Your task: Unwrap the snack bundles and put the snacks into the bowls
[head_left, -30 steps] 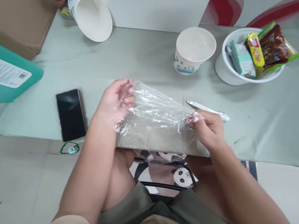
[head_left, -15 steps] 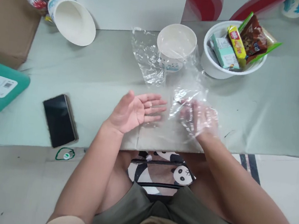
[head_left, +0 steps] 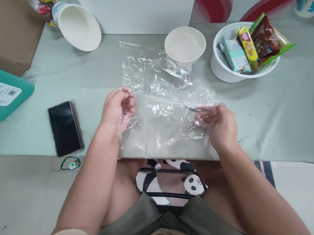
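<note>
A thin, crinkled sheet of clear plastic film point(head_left: 163, 112) is stretched between my two hands above the table's front part; whether it is a flat sheet or a bag, I cannot tell. My left hand point(head_left: 117, 108) has its fingers curled round the left edge. On the opposite side, my right hand point(head_left: 219, 124) pinches the right edge, its fingertips partly behind the film. The film's far part reaches the front of a white paper bowl point(head_left: 184, 44), which stands upright just beyond and has its lower side partly covered.
Right of the bowl stands a white tub point(head_left: 229, 75) of packaged snacks. Another paper bowl point(head_left: 80, 26) lies tipped on its side at the left. A phone point(head_left: 65, 128) rests near the front edge, beside a green container point(head_left: 1, 93). A white box point(head_left: 131, 6) stands behind.
My left hand went from spread fingers to gripping the film and moved left. My right hand shifted slightly right. The film is now spread wide between them and lies lower against the bowl.
</note>
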Action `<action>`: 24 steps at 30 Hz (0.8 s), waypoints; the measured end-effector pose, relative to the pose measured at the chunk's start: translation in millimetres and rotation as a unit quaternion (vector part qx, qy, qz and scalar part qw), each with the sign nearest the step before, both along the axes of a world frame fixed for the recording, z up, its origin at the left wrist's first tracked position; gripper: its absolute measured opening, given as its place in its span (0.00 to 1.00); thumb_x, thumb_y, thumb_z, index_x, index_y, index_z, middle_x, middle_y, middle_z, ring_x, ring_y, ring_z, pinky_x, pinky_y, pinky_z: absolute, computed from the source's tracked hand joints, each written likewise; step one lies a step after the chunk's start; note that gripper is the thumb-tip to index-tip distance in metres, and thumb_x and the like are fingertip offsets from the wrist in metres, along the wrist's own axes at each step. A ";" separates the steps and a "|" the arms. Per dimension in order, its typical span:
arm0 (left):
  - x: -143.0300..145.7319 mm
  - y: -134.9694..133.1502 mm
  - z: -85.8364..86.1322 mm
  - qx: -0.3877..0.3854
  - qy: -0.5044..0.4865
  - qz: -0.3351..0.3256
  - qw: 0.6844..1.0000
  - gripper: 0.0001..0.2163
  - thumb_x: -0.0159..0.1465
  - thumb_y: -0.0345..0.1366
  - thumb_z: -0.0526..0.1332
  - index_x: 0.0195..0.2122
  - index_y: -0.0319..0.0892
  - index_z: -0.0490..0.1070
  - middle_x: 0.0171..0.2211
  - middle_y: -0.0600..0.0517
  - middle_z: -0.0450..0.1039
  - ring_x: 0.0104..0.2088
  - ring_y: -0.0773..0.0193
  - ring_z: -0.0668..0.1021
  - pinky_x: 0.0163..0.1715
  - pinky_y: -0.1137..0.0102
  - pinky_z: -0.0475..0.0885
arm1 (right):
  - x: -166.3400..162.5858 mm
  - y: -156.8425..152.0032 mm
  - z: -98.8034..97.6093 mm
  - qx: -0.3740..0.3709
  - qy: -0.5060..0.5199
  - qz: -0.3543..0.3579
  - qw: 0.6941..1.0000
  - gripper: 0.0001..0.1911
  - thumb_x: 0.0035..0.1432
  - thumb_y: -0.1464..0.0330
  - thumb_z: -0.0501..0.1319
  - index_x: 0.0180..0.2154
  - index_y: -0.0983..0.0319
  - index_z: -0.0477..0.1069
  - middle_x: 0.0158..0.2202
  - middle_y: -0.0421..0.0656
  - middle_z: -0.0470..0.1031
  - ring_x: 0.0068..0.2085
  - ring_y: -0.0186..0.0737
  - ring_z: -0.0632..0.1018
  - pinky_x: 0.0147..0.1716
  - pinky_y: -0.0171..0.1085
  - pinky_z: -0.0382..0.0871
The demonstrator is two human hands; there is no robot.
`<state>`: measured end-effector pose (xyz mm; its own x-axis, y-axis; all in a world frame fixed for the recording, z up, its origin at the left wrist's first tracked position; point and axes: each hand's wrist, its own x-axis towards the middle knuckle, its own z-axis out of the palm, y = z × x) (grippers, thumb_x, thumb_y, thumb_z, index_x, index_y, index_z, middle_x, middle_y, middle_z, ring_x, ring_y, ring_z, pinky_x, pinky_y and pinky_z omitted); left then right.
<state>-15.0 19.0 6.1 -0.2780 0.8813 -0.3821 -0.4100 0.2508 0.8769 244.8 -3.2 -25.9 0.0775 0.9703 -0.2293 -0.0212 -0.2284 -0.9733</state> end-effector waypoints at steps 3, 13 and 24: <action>-5.3 0.4 1.6 -0.012 0.017 0.040 0.999 0.03 0.49 0.28 0.59 0.22 0.42 0.66 0.14 0.61 0.55 0.12 0.77 0.57 0.11 0.80 0.50 | 2.3 6.2 -0.5 -0.027 0.068 -0.046 0.996 0.32 0.63 0.42 0.50 0.31 0.60 0.77 0.28 0.47 0.78 0.28 0.42 0.79 0.27 0.41 0.73; -5.3 -3.9 5.7 -0.049 0.082 -0.002 0.995 0.03 0.50 0.28 0.58 0.22 0.42 0.68 0.10 0.61 0.50 0.09 0.76 0.51 0.10 0.76 0.39 | 13.2 3.8 -1.7 0.044 0.000 -0.030 0.999 0.39 0.53 0.63 0.69 0.64 0.44 0.59 0.58 0.44 0.72 0.36 0.38 0.81 0.29 0.39 0.78; -4.1 -2.4 3.4 -0.035 0.111 0.004 0.993 0.03 0.48 0.29 0.59 0.20 0.43 0.69 0.11 0.61 0.53 0.09 0.76 0.50 0.09 0.77 0.40 | 19.8 0.2 5.6 0.062 -0.208 -0.005 0.976 0.24 0.56 0.70 0.66 0.55 0.55 0.72 0.49 0.46 0.82 0.24 0.31 0.70 0.29 0.40 0.74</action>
